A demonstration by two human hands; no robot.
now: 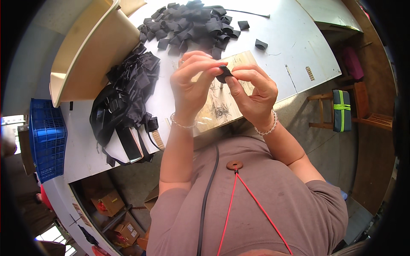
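Above a pale wooden board (232,112), my left hand (190,81) and my right hand (256,87) meet at a small black fabric piece (224,74). Thumb and fingers of each hand pinch it, one hand at either side. It looks folded or curved; its exact shape is partly covered by the fingertips. A short upright pin seems to stand on the board just below it. Beyond the hands lies a heap of small black folded fabric pieces (192,25). Flat black strips and pieces (132,89) are piled left of my left forearm.
A beige plastic bin (85,51) leans over the table's left side, near a blue plastic basket (48,138). Two single folded pieces lie right of the heap, one being a black loop (261,44). A wooden stool (321,112) stands right, and cardboard boxes (112,202) sit beneath the table.
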